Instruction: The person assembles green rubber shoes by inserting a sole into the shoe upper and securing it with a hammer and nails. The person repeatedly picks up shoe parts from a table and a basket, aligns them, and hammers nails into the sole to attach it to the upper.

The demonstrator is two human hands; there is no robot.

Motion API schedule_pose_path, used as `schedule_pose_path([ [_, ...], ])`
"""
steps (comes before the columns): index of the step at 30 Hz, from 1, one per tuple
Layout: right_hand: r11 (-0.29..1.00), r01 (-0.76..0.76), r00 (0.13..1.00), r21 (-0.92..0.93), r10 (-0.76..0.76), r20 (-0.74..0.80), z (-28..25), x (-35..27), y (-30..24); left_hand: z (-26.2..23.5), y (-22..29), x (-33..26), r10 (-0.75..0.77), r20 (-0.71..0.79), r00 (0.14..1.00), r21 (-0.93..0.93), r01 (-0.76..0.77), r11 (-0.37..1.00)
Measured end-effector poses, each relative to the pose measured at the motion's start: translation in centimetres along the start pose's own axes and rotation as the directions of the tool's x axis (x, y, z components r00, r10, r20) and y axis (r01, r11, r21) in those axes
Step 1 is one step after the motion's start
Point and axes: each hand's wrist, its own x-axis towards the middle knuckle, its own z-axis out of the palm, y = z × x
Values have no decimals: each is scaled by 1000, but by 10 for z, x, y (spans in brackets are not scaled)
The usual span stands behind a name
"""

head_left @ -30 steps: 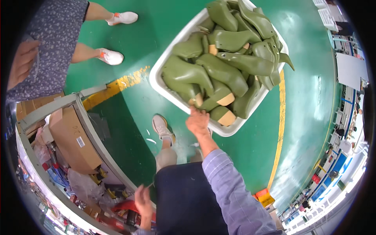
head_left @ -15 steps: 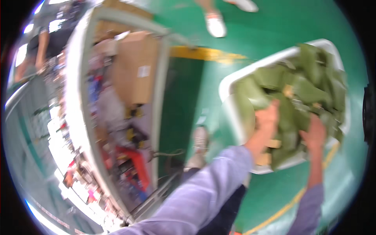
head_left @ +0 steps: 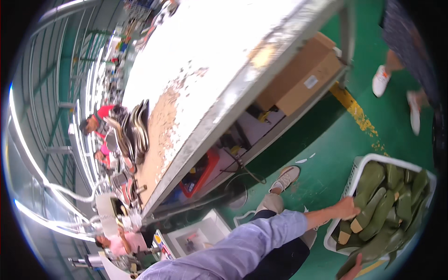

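Many green shoe lasts (head_left: 383, 212) lie heaped in one white basket (head_left: 353, 178).

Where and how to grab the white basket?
Probably the basket's picture-left rim, from outside and above, beyond the left hand: that edge is exposed, while green forms crowd the inside and leave little room to come from within.

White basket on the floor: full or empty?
Full: curved green pieces are heaped in the white basket up to about its rim, hiding its bottom.
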Motion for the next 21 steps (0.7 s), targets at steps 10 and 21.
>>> schedule_pose_path([
  [10, 749, 584, 401, 311, -600, 692, 249, -244, -152, -91, 49, -478, 305, -434, 848, -281, -449, 848],
  [21, 743, 669, 529, 8, -484, 697, 267, -195, -85, -204, 3, -460, 301, -881, -365, 392, -205, 897],
])
